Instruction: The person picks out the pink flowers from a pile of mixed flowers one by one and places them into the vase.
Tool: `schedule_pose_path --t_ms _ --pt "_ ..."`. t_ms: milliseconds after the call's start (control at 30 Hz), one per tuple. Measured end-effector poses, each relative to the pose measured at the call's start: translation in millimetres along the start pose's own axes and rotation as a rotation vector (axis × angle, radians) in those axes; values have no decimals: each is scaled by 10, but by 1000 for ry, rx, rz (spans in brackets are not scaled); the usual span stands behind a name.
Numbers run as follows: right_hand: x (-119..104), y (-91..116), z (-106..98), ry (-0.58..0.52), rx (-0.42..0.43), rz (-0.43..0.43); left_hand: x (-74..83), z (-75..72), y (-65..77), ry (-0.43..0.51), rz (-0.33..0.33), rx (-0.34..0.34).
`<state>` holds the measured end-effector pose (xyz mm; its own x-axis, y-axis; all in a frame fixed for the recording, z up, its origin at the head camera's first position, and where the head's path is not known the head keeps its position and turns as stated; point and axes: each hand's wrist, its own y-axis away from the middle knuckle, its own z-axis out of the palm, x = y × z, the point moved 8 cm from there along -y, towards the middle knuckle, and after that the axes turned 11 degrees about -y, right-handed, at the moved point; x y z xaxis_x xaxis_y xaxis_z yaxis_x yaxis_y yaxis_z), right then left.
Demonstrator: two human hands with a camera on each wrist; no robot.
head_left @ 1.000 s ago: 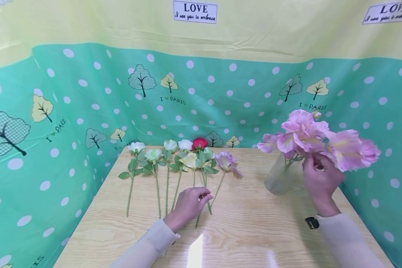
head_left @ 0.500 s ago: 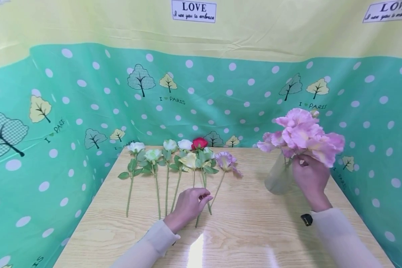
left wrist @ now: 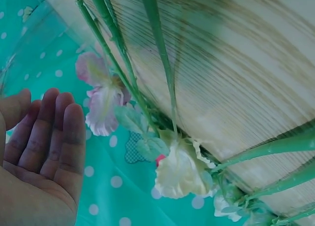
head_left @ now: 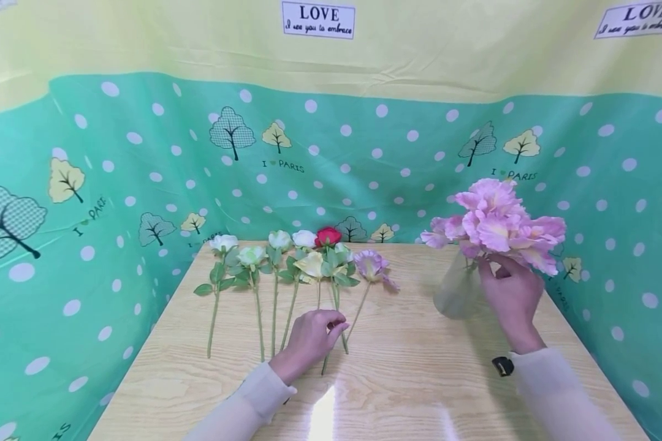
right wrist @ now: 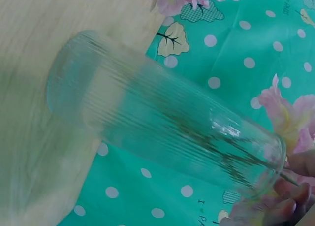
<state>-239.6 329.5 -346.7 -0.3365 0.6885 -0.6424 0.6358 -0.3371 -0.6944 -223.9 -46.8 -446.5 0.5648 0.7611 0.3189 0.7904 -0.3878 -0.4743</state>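
At the right, a ribbed clear vase (head_left: 451, 294) stands on the table with pink flowers (head_left: 493, 223) spreading above its mouth. My right hand (head_left: 512, 297) pinches the stem of a pink flower right at the rim. In the right wrist view, stems (right wrist: 211, 142) run down inside the vase, and the thumb and fingers (right wrist: 288, 201) hold a stem at the opening. My left hand (head_left: 314, 334) is held over the lower stems of the laid-out flowers, holding nothing. Its fingers are loosely bent in the left wrist view, beside a purple flower (left wrist: 101, 95) and a cream flower (left wrist: 179, 169).
Several single-stem flowers lie side by side on the wooden table (head_left: 403, 367): white roses (head_left: 224, 242), a pale green rose (head_left: 252, 255), a red rose (head_left: 328, 236) and a purple flower (head_left: 371, 264) among them. A green dotted curtain (head_left: 364, 159) surrounds the table's back and sides.
My right hand has moved left toward the vase with the pink flower, whose bloom now sits among the others over the mouth. The left hand has stayed put.
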Motion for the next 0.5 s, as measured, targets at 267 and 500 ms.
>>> schedule_pose_path --t_ms 267,500 --pt "-79 143 -107 -147 172 -75 -22 -15 0 -7 -11 5" --pt "-236 242 -79 -142 149 -158 -31 -33 2 -20 -14 7"
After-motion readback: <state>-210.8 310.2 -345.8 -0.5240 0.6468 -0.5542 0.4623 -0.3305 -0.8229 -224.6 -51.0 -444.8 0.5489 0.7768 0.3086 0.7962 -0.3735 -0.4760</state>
